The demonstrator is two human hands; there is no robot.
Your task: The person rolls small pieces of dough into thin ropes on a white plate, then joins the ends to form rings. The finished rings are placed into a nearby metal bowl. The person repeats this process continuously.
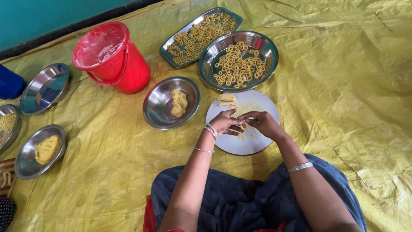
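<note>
My left hand and my right hand meet over a round white plate on the floor. Between their fingertips they pinch a thin yellow dough strip, bent into a small ring. A lump of yellow dough lies on the plate's far left edge, and crumbs dust its middle. Just beyond the plate, a large steel bowl holds several dough rings. A steel bowl to the left holds a piece of dough.
A rectangular tray of dough rings lies behind the large bowl. A red bucket stands at the back left. More steel bowls sit at the far left, one with dough. A yellow sheet covers the floor.
</note>
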